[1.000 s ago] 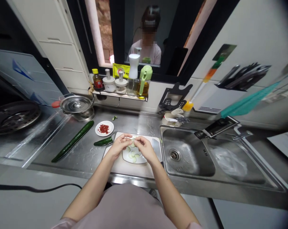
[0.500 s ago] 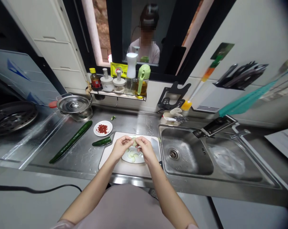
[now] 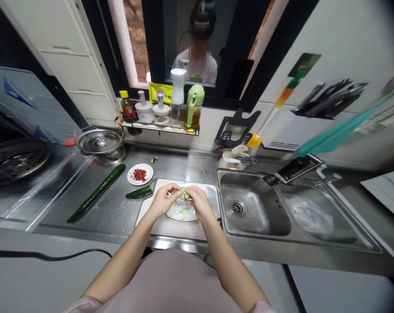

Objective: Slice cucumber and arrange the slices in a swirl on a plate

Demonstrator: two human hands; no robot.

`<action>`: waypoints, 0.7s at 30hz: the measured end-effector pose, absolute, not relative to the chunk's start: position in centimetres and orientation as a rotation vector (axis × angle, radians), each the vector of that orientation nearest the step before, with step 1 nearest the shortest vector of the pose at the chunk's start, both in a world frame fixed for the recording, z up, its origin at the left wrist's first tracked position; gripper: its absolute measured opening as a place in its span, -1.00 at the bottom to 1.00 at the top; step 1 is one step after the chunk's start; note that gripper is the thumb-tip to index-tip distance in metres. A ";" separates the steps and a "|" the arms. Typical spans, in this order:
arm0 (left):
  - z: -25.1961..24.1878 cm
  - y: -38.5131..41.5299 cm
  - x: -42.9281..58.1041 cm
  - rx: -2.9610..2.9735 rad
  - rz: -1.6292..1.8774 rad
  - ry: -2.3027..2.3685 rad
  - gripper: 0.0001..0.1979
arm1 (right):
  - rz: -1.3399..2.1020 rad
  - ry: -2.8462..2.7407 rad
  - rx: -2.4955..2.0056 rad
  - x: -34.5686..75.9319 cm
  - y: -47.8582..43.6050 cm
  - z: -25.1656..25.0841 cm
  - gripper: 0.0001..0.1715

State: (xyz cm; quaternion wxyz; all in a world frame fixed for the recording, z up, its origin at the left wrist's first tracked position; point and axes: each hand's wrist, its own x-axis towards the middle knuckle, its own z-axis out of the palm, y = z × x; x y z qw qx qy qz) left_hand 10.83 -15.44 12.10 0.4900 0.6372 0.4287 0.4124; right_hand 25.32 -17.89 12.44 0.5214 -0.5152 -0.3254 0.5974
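Note:
Both hands meet over a small white plate (image 3: 180,216) that sits on a white cutting board (image 3: 170,226). My left hand (image 3: 164,200) and my right hand (image 3: 198,202) pinch a pale green cucumber slice (image 3: 184,194) between their fingertips. Several thin cucumber slices (image 3: 180,211) lie on the plate. A knife (image 3: 213,198) rests on the board beside my right hand.
A whole cucumber (image 3: 97,191), a cucumber piece (image 3: 138,192) and a saucer of chopped red chilli (image 3: 140,174) lie on the steel counter to the left. A lidded pot (image 3: 99,143) stands behind. The sink (image 3: 252,208) is to the right. A condiment shelf (image 3: 160,126) runs along the wall.
Both hands have stayed over the plate, fingers working the slice together. The view has shifted slightly.

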 end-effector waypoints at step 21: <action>13.1 -16.1 10.6 1.823 0.984 1.018 -0.82 | 1.430 -0.827 -1.268 25.1 -18.2 12.9 -0.73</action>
